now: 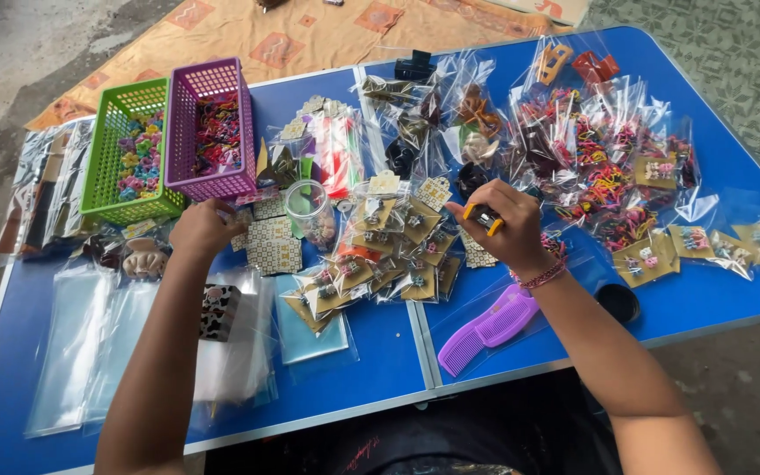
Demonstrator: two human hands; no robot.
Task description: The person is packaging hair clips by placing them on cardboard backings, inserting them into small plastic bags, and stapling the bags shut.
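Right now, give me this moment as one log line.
left hand: by purple basket, grip unclear | right hand: pinching yellow-black clip | blue table: bagged hair accessories, purple comb

I am counting two plastic baskets just beyond my left hand (202, 230): one green basket (125, 154) and one purple basket (213, 130). I am seeing one purple comb (485, 330) just below my right hand (496, 230), and one clear cup (308, 211) between both hands.
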